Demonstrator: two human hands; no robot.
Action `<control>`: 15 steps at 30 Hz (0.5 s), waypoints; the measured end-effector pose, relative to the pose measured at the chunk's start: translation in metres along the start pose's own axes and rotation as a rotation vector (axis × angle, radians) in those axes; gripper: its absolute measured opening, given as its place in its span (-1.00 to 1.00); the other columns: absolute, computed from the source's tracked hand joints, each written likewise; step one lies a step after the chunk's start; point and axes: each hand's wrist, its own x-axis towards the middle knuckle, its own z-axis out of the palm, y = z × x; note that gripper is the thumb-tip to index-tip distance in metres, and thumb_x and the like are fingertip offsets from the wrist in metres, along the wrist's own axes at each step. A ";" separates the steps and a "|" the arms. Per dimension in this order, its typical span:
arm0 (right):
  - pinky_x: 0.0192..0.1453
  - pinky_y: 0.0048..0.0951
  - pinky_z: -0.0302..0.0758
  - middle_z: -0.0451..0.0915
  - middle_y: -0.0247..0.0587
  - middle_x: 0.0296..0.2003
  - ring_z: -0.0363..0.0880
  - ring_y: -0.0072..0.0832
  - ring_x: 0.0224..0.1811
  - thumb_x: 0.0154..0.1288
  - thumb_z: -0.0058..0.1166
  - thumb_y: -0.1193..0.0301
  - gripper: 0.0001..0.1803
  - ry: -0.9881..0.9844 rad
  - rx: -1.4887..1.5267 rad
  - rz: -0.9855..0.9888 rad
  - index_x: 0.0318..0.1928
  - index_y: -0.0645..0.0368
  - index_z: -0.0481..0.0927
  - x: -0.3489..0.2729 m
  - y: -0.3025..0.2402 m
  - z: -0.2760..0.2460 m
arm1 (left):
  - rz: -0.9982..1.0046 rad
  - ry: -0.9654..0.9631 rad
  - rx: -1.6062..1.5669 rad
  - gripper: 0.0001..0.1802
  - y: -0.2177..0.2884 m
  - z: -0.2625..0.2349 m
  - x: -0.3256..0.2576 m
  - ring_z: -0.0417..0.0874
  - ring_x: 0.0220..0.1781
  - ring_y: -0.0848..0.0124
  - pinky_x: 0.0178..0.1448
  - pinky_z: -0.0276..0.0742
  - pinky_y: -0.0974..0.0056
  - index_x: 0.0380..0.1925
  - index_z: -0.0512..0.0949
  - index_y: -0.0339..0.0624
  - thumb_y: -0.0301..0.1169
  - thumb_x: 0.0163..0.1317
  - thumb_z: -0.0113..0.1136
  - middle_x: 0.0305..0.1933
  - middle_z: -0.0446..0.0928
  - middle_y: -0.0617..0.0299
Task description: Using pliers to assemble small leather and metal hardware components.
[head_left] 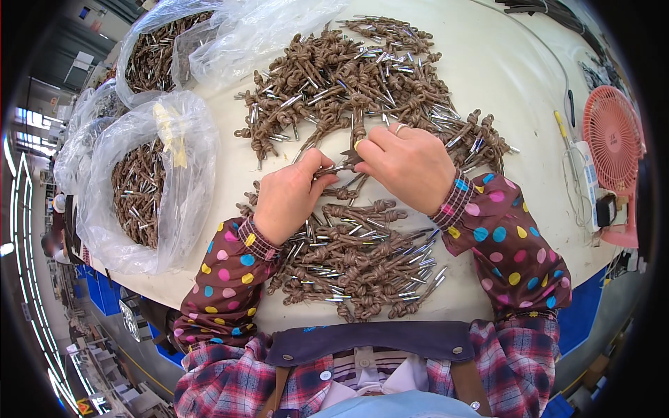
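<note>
My left hand (284, 198) is closed, its thumb and forefinger pinching a brown shoelace (336, 169) with shiny tips. Across from it, my right hand (410, 166) is also closed, with the fingers bent around the same brown lace material; a ring shows on one finger. A small dark, pointed piece sticks out at the right fingertips, too unclear to name. Beyond my hands lies a big heap of knotted brown shoelaces (334, 80) with silvery tips. Nearer to me, between my forearms, is a second pile of knotted laces (362, 261), laid more in line.
Clear plastic bags (198, 223) filled with brown laces stand along the left of the pale table (516, 90). At the right are a pink fan (613, 132), a white power strip (585, 184), a yellow pen (560, 124) and cables. Blue bins show below the table edge.
</note>
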 end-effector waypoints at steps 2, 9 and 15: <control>-0.33 -0.41 0.47 0.40 -0.35 -0.43 0.50 -0.41 -0.37 0.07 0.25 0.24 -0.73 0.009 0.008 0.018 -0.37 0.06 0.43 0.000 -0.003 0.000 | 0.074 0.023 0.009 -0.78 0.002 -0.001 0.000 0.66 -0.41 0.17 -0.40 0.51 0.19 -0.29 0.46 -0.10 -0.32 0.18 0.30 -0.43 0.63 0.18; -0.31 -0.41 0.47 0.40 -0.35 -0.44 0.51 -0.41 -0.36 0.10 0.20 0.24 -0.75 -0.016 -0.051 -0.009 -0.39 0.06 0.42 -0.003 -0.002 0.006 | 0.069 0.002 -0.010 -0.79 0.003 -0.003 0.000 0.66 -0.41 0.15 -0.37 0.52 0.21 -0.27 0.52 -0.13 -0.36 0.15 0.33 -0.41 0.63 0.14; -0.31 -0.40 0.48 0.41 -0.37 -0.44 0.52 -0.42 -0.36 0.11 0.20 0.24 -0.77 -0.034 -0.052 -0.011 -0.39 0.04 0.43 -0.003 -0.002 0.006 | 0.094 0.016 -0.018 -0.80 0.004 -0.002 0.002 0.65 -0.42 0.15 -0.36 0.52 0.23 -0.28 0.54 -0.13 -0.38 0.14 0.34 -0.41 0.63 0.13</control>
